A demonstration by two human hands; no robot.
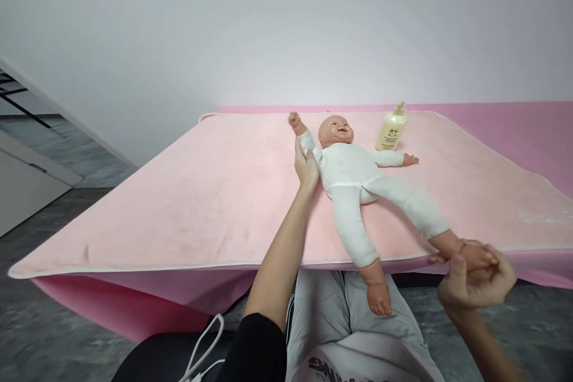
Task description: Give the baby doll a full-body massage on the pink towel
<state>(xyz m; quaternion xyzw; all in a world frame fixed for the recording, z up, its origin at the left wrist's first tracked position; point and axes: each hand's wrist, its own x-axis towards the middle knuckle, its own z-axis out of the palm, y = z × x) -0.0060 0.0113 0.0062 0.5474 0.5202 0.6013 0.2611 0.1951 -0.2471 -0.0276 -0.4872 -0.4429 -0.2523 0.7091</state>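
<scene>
A baby doll (347, 167) with a white cloth body lies on its back on a pale pink blanket (201, 203), its head toward the wall. My left hand (306, 166) is closed round the doll's raised upper arm, on the left side of the picture. Beyond the blanket's front edge, my right hand (478, 280) grips the doll's foot at the right, and that leg is stretched out sideways. The other leg hangs over the table edge above my lap. A pale yellow pump bottle (391, 128) stands on the blanket beyond the doll's other arm.
A white partition (286, 42) rises behind the table. Darker pink cloth (514, 137) shows under the blanket at the right and hangs down in front. A white cable (203, 343) loops over a black seat (156, 358) at lower left.
</scene>
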